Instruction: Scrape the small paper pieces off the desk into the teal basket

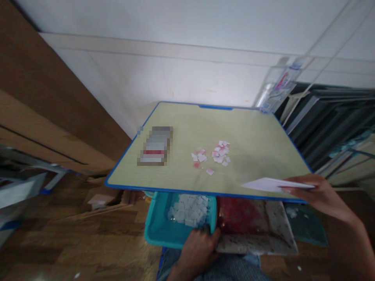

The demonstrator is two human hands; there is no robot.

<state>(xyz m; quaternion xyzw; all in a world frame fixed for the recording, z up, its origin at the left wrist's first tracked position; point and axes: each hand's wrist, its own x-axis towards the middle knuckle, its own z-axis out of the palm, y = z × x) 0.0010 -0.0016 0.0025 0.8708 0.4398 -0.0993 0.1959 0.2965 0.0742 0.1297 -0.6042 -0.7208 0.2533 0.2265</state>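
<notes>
White and thin, a sheet (263,184) is held at its right end by the right grip (316,195), which is closed on it (seen nearly edge-on, so I cannot tell whether it is folded or made of several layers). It points leftward from that grip, over the near right part of the pale bench (254,125), which has a blue edge.

The left grip (199,244) is lower and well to the left of the right one. Its fingers are curled close to where the near rims of a teal tray (159,236) and a stained tray (258,248) come together; whether it has hold of either I cannot tell. The teal tray lies ahead and to the left of that grip, with many small white pieces (190,210) inside; the stained tray, dark red over part of its inside, lies to the grip's right.

Farther ahead of the left grip, up on the bench, are pink-and-white scraps (220,153) in two loose clusters, with a single scrap (210,171) nearer. A pixelated oblong item (156,145) lies on the bench, left of both grips. Beyond the right grip, a clear bottle (278,91) stands by the bench's far right corner, near dark panels (325,117).
</notes>
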